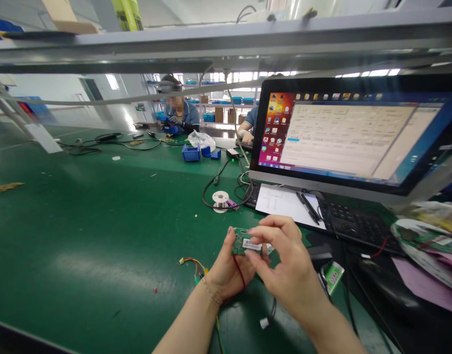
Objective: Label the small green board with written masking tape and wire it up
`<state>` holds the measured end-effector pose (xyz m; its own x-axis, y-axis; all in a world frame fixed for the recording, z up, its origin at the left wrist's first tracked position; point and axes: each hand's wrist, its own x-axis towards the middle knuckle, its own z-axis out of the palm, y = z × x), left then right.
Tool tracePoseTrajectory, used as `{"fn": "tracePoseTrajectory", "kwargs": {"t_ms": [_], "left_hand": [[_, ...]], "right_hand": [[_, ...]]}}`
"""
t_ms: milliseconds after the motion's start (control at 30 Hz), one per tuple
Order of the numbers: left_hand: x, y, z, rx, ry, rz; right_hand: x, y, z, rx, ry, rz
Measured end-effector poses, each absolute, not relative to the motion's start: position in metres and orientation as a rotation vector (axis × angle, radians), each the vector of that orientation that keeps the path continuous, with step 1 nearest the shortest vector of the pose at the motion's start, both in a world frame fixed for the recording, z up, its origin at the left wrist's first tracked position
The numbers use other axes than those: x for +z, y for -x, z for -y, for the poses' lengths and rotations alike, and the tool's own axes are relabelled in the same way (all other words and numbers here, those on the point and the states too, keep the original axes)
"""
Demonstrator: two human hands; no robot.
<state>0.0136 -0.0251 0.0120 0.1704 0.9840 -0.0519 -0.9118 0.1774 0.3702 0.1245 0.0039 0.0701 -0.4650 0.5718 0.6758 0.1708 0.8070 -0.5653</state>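
A small green circuit board (240, 242) is held up in my left hand (231, 275), its thumb along the left edge and the other fingers partly hidden behind. On the board's face sits a white label with a barcode (251, 244). My right hand (285, 255) has its thumb and fingertips pinched at the label's edges and the board's right side; exactly how much they grip is hard to see. A red wire (240, 270) runs from the board across my left palm. Coloured wires with small connectors (194, 265) lie beside my left wrist, and a white plug (264, 323) lies below my hands.
A monitor (344, 137) stands at right above a keyboard (358, 221), with paper (270, 199) and pens (309, 207) before it. A solder spool (220, 200), cables and blue bins (191, 153) lie ahead. A shelf beam (196, 44) crosses overhead. Two people sit across the green table (82, 211).
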Motion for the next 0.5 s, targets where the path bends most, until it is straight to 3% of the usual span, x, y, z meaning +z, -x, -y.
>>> {"fn": "tracePoseTrajectory", "kwargs": {"t_ms": [167,500], "left_hand": [[0.013,-0.016,0.022,1.253,-0.326,-0.295],[0.007,-0.020,0.022,1.249,-0.508,-0.380]], "right_hand": [[0.076,-0.132,-0.030,0.759,0.481,2.245],[0.069,-0.128,-0.030,0.606,0.587,2.329]]}}
